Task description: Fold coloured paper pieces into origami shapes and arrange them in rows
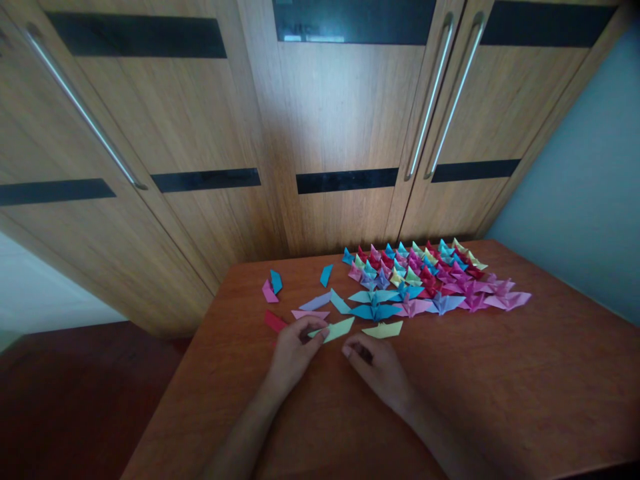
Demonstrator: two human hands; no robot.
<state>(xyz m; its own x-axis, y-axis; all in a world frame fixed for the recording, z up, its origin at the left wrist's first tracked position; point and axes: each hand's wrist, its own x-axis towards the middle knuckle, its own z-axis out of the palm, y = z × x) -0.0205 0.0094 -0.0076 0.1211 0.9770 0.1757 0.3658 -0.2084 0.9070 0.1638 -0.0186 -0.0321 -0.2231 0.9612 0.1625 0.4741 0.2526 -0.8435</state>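
My left hand [294,353] pinches a pale green folded paper piece [340,329] between thumb and fingers, just above the table. My right hand [379,369] is loosely curled to the right of it, thumb near the fingertips, and I see nothing in it. Just beyond those fingers lies a pale yellow folded paper piece [384,329]. Around my left hand are a red folded paper piece [275,321], partly covered by the hand, and a pink one [310,315]. A lavender strip [316,302] and a light teal piece [340,302] sit a little farther back.
Several rows of colourful origami cranes [425,277] stand at the back right of the brown table [340,427]. Blue [327,275] and magenta [269,291] folded pieces lie at the back left. Wooden cabinet doors [340,120] rise behind, with a wall [575,187] at right.
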